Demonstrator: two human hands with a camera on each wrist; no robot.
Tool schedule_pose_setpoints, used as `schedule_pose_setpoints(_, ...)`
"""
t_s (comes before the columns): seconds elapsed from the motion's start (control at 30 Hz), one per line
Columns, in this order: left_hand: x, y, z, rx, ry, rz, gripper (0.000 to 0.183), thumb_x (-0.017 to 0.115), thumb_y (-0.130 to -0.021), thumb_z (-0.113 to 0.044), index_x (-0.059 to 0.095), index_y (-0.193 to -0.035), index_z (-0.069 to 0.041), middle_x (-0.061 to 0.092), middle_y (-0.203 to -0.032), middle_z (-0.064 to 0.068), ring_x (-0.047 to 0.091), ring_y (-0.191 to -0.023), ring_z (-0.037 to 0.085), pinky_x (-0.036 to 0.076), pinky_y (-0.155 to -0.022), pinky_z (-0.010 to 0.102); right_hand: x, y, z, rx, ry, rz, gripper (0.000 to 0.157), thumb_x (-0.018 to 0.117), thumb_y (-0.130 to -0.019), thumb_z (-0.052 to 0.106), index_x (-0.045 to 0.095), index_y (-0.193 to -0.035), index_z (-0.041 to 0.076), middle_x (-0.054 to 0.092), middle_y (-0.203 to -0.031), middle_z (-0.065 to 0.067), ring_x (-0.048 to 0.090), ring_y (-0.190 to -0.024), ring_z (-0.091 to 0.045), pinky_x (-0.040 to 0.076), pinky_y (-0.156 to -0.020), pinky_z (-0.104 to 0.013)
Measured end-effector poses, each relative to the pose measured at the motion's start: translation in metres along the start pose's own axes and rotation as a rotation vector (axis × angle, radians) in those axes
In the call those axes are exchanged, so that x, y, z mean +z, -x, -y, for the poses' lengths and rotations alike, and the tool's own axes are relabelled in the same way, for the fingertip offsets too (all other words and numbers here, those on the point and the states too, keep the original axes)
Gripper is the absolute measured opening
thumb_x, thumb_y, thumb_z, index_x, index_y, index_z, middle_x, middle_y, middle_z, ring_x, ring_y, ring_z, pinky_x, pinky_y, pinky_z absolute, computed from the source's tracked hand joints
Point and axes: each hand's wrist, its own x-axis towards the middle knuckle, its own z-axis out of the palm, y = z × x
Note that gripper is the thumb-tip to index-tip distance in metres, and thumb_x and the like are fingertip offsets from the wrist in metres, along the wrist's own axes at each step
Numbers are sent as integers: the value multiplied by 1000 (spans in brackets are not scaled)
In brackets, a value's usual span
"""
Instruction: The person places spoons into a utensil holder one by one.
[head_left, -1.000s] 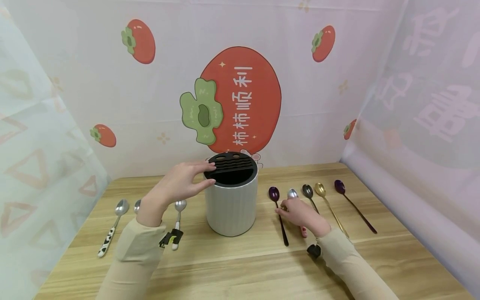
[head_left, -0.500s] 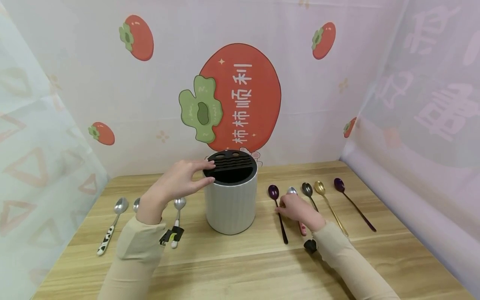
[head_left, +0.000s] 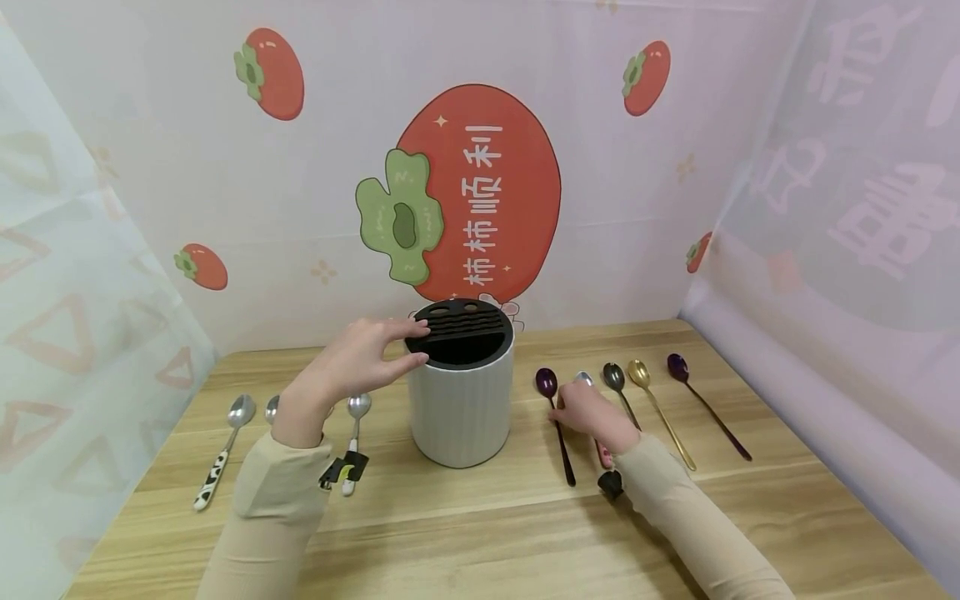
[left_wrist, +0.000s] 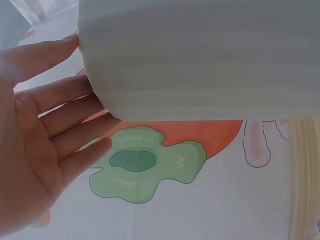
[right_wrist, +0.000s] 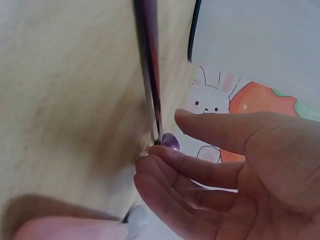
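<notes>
White holder (head_left: pixel 460 421) and nearest purple spoon (head_left: pixel 546 383) on wood table (head_left: pixel 465 542); left hand (head_left: pixel 352 360), right hand (head_left: pixel 592 414).
In the right wrist view we are seeing a gap the head view is hiding: the right thumb is standing apart from loosely curving fingers at the purple spoon's neck; contact we cannot tell. The left thumb and fingers are spreading wide, touching the holder's rim. Wood is separating holder from purple spoon; opposite, a pink-handled spoon (head_left: pixel 603 454) is lying close under the right hand.

Behind the wooden table (head_left: pixel 465 533) hangs a white cloth (head_left: pixel 600 275). It shows a big red fruit (head_left: pixel 517 192) with green leaves (head_left: pixel 378 212).
</notes>
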Motion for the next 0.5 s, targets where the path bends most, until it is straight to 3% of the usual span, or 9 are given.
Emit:
schedule_pose_setpoints(0.33, 1, 0, 1, -3, 3, -3, 42, 65, -89, -34, 64, -124, -11, 61, -130, 1, 54, -124, 25, 43, -102, 46, 0, -4, 4, 83, -30, 30, 44, 72, -82, 17, 48, -46, 12, 39, -42, 7, 37, -42, -7, 31, -44, -18)
schedule_pose_setpoints(0.5, 0, 0, 0, -2, 8, 0, 42, 65, -89, -34, 63, -124, -10, 61, -130, 2, 54, -124, 25, 43, -103, 46, 1, -4, 4, 102, -10, 21, 41, 74, -80, 17, 50, -46, 11, 41, -44, 6, 37, -45, -8, 32, -46, -19)
